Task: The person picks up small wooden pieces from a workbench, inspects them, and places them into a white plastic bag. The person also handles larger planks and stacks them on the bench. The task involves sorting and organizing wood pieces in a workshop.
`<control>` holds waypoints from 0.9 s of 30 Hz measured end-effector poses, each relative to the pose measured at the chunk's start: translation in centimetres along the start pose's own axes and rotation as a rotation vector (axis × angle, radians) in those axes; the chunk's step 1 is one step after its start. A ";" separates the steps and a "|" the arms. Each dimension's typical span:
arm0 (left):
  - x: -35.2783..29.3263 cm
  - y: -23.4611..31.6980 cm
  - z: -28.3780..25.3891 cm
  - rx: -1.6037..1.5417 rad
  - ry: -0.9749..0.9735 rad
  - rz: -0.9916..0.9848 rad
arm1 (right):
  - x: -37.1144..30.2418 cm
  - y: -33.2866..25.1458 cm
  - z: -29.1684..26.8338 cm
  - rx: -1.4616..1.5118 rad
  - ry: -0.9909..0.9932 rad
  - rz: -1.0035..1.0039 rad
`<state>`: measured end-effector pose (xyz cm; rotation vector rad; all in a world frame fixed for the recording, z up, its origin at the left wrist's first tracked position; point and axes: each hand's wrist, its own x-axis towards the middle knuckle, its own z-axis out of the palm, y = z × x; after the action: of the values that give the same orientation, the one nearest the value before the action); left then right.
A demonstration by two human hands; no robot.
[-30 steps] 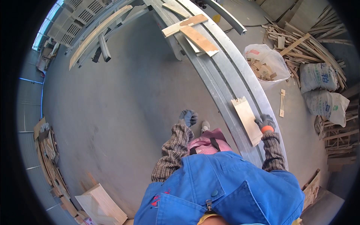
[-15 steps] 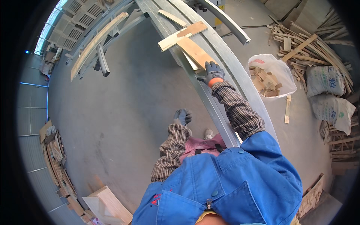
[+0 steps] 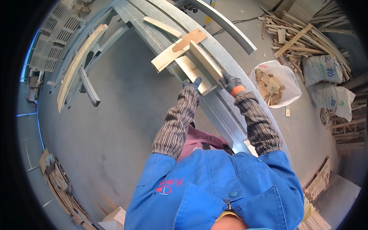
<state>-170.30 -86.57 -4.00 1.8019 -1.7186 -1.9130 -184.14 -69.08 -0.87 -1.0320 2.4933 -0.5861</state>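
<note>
My right hand [image 3: 231, 83], in a grey glove with an orange cuff, grips the near end of a wooden board [image 3: 206, 60], which stands tilted on its long edge. Beside it on the left lies a second pale board [image 3: 191, 70]. My gloved left hand [image 3: 192, 84] is closed at that board's near left corner, its fingertips partly hidden. Both boards point away from me on a long grey metal beam [image 3: 226, 111]. Their far ends meet a pale crosswise board [image 3: 165, 58] with a brown piece [image 3: 190, 40] at its right.
A narrow wood strip [image 3: 162, 27] lies farther along the beam. Right of the beam stands a white sack [image 3: 288, 82] of wood offcuts, near a heap of strips [image 3: 303, 44] and filled bags [image 3: 324, 71]. Metal framework [image 3: 89, 86] with a long wooden strip [image 3: 78, 65] stands at left.
My left hand has come up from beside my body to the lower board. My right hand has tipped the upper board from flat onto its edge, uncovering the one below.
</note>
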 end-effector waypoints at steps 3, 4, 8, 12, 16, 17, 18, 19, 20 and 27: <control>-4.1 6.5 -1.8 0.410 -0.075 -0.074 | -0.9 2.1 -0.6 0.177 0.011 0.190; -3.6 6.4 -1.9 0.300 -0.135 -0.001 | -1.4 4.0 0.4 0.250 0.015 0.248; -1.5 4.8 -2.6 -0.119 -0.298 0.180 | -4.4 6.5 0.9 0.290 0.069 0.287; -1.7 5.7 -3.4 -0.019 -0.321 0.228 | -5.6 -0.2 -2.5 -0.042 0.227 0.325; -3.7 7.6 -2.5 -0.102 -0.439 0.179 | -4.2 -10.2 -3.6 0.090 0.220 -0.076; -4.3 8.3 -2.1 -0.109 -0.483 0.174 | -3.7 -10.9 -2.7 -0.005 0.205 -0.146; -5.3 9.5 -1.7 -0.049 -0.516 0.189 | -3.4 -10.2 -1.0 0.046 0.232 -0.079; -5.0 9.2 -1.0 -0.122 -0.550 0.217 | -3.0 -10.2 -0.4 0.097 0.256 -0.026; -4.2 9.0 -0.8 -0.169 -0.612 0.186 | -3.6 -9.8 -0.5 0.175 0.326 0.017; 9.2 7.8 -0.5 -0.105 -0.043 0.808 | -7.9 -7.9 -1.9 1.064 0.525 0.525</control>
<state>-177.97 -95.83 -5.07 0.8102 -1.8893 -1.6236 -175.33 -67.94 6.24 0.1967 2.1042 -1.8468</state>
